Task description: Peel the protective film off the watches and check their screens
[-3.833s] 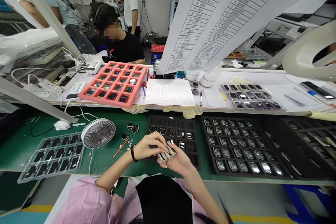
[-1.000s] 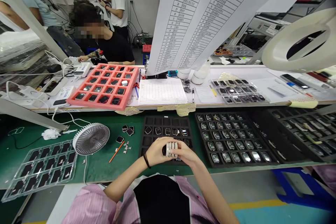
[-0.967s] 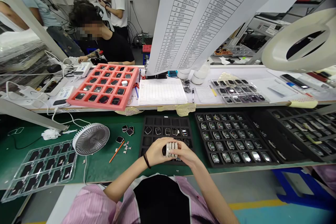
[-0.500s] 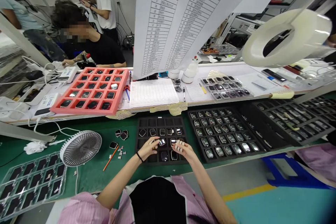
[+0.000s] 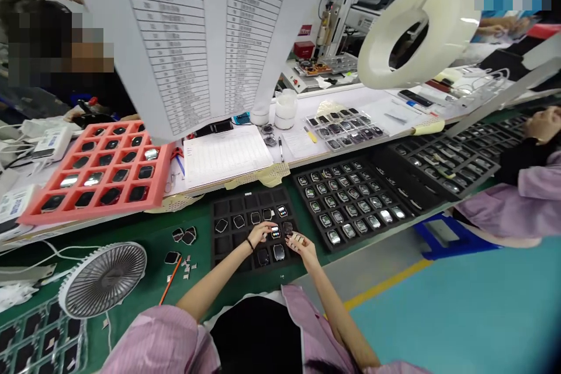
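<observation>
My left hand (image 5: 262,234) is closed at the left edge of a smartwatch case (image 5: 276,232) with a lit screen, above the black foam tray (image 5: 222,243). Just to its right, my right hand (image 5: 303,246) pinches a second watch case (image 5: 287,227), whose face looks dark. Several more watch cases sit in the tray's slots, among them one with a lit screen (image 5: 282,211) and a dark one (image 5: 263,256) in front. My fingers partly cover the slots beneath them.
Right of the tray lies a larger foam tray of watches (image 5: 350,204). On the left are a fan (image 5: 105,280), an orange stick (image 5: 170,281) and loose watches (image 5: 189,236). A red foam tray (image 5: 160,187) stands on the shelf. A tape roll (image 5: 372,58) hangs overhead; a co-worker's sleeve (image 5: 499,198) shows right.
The view has swung to the right. The watch at my right hand showed a lit screen and now looks dark. My left hand stays at its lit watch.
</observation>
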Demonstrator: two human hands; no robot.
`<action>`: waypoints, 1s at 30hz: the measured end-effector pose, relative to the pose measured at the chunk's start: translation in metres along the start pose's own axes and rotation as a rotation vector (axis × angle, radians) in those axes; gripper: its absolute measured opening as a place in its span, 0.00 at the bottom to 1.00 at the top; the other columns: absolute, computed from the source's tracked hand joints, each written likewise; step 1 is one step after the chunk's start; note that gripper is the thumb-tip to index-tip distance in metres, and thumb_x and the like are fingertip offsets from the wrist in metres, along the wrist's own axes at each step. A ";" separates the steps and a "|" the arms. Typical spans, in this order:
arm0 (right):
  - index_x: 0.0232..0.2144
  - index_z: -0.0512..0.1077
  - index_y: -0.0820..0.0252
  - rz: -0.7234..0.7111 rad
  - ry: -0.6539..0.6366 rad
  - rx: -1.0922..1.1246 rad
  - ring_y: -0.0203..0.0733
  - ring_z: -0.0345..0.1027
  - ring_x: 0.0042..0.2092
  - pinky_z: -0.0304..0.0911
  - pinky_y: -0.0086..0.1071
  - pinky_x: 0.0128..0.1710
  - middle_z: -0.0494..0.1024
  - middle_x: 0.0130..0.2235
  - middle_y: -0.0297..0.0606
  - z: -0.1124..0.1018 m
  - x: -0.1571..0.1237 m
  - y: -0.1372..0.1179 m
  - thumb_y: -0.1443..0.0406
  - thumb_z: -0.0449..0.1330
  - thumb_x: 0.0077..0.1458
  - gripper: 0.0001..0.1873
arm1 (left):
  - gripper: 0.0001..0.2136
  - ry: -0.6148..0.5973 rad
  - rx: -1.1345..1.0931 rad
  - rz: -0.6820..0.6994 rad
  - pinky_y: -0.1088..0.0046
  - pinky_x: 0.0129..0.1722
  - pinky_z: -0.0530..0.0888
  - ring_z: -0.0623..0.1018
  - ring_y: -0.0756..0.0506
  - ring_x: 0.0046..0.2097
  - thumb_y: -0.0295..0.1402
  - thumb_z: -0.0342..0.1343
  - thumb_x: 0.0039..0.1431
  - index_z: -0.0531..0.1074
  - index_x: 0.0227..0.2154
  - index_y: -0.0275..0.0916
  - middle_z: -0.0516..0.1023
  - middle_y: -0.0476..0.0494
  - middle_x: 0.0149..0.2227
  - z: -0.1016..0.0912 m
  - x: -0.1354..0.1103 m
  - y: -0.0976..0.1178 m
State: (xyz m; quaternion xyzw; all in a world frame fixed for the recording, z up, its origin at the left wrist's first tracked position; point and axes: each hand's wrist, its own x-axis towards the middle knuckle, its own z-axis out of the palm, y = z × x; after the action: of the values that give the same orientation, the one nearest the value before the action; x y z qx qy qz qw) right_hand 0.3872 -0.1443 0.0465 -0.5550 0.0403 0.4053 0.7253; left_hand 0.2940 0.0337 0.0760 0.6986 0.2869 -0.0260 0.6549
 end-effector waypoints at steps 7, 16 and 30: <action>0.38 0.75 0.65 -0.041 0.021 0.009 0.52 0.76 0.39 0.69 0.45 0.45 0.81 0.35 0.44 -0.002 0.002 0.003 0.60 0.75 0.29 0.30 | 0.17 -0.132 0.523 0.189 0.62 0.51 0.62 0.67 0.43 0.44 0.20 0.47 0.54 0.76 0.40 0.42 0.71 0.44 0.37 0.024 0.037 0.004; 0.38 0.75 0.65 -0.063 0.038 0.001 0.53 0.76 0.39 0.68 0.45 0.44 0.81 0.35 0.45 0.001 0.000 0.001 0.59 0.75 0.29 0.31 | 0.12 -0.375 0.968 0.322 0.59 0.52 0.64 0.69 0.41 0.49 0.24 0.52 0.58 0.73 0.43 0.39 0.72 0.40 0.44 0.036 0.075 0.012; 0.35 0.75 0.64 -0.068 0.053 0.047 0.52 0.77 0.33 0.70 0.45 0.40 0.81 0.30 0.41 0.004 0.010 0.002 0.58 0.76 0.25 0.31 | 0.12 -0.421 1.216 0.444 0.59 0.47 0.72 0.74 0.44 0.47 0.36 0.52 0.63 0.70 0.46 0.37 0.72 0.41 0.48 0.035 0.088 0.018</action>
State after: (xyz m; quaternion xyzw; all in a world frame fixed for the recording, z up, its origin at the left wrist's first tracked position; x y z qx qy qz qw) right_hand 0.3908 -0.1359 0.0414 -0.5496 0.0501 0.3642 0.7502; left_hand 0.3870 0.0333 0.0513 0.9649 -0.0624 -0.1832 0.1776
